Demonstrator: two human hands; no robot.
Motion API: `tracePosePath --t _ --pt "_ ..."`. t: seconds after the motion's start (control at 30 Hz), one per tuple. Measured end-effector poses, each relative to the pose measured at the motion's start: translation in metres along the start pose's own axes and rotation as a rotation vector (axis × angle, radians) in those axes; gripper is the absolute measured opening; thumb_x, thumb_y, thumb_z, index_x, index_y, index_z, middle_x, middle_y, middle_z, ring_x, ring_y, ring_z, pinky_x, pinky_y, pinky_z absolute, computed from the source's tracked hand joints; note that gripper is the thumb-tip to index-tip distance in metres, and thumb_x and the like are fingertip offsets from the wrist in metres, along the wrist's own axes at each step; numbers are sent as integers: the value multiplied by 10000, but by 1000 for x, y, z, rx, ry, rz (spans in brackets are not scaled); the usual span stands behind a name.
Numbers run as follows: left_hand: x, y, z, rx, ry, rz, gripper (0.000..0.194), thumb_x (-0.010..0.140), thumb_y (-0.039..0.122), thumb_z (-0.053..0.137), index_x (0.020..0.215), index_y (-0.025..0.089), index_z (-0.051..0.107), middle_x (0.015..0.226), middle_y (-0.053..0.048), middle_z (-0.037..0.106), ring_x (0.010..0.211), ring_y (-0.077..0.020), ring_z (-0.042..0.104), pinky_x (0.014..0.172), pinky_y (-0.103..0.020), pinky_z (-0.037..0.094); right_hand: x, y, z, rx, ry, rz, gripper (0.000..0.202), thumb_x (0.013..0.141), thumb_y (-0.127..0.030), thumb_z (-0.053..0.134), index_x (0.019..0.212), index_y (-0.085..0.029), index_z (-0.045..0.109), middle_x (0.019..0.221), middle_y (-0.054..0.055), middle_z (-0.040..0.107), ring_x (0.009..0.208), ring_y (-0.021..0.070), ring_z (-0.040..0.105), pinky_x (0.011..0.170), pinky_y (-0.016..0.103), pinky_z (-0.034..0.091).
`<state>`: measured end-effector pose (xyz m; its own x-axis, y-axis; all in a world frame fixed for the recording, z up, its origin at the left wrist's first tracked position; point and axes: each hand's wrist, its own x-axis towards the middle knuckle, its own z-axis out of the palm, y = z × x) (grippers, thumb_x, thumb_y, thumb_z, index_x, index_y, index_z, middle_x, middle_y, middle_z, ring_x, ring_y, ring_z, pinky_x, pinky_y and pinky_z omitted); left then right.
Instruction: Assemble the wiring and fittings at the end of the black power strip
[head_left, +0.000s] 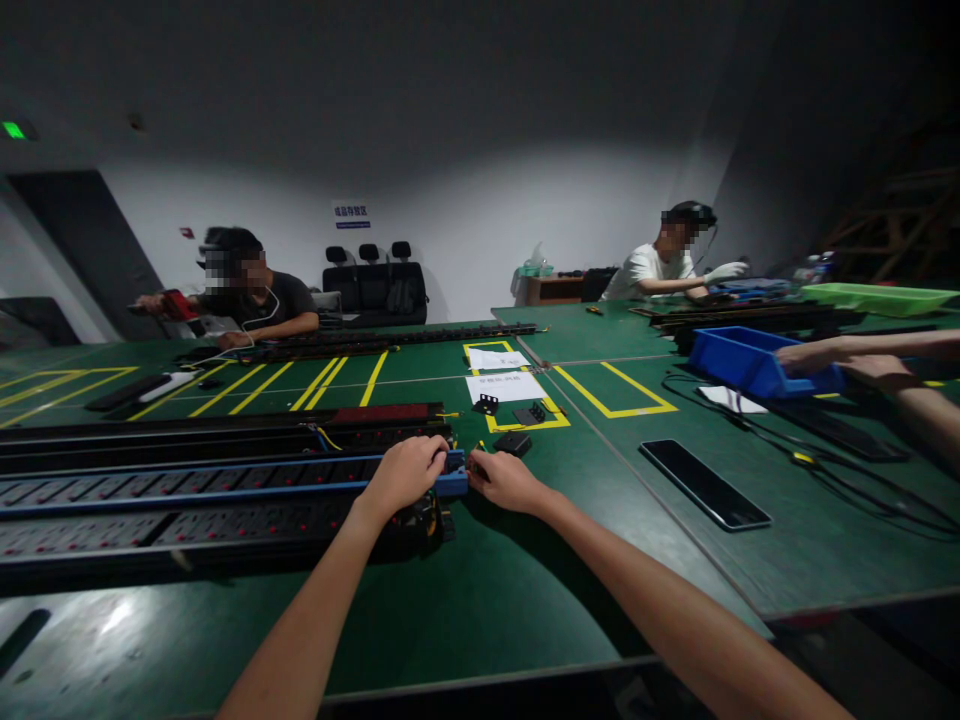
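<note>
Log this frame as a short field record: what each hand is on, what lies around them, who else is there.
left hand: closed over the end of a long blue-edged black power strip
right hand: at that strip's end, fingers pinched; what they pinch is too small to tell
surface: green table with yellow tape lines
nearby: small black brackets, white paper sheet, black phone, blue plastic bin
others: two seated people, plus a co-worker's arms at right

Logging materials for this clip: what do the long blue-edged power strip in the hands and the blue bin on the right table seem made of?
Long blue-edged power strip: likely a painted metal rail, straight-edged with a dull sheen; black socket faces look plastic. Blue open-front bin: apparently moulded plastic, uniform colour, thick smooth walls.
</note>
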<state>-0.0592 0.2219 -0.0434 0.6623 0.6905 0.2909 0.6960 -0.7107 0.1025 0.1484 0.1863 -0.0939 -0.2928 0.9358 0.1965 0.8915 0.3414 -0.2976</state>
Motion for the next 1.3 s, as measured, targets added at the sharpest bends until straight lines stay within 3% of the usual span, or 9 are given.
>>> tracePosePath --t 1.3 --pt "-1 -1 1 -19 5 0 240 974 264 419 1067 215 634 1010 -70 709 962 -222 656 841 -323 496 -3 -2 -3 -5 13 -36 117 965 -295 524 993 -201 587 832 33 680 712 156 592 605 265 236"
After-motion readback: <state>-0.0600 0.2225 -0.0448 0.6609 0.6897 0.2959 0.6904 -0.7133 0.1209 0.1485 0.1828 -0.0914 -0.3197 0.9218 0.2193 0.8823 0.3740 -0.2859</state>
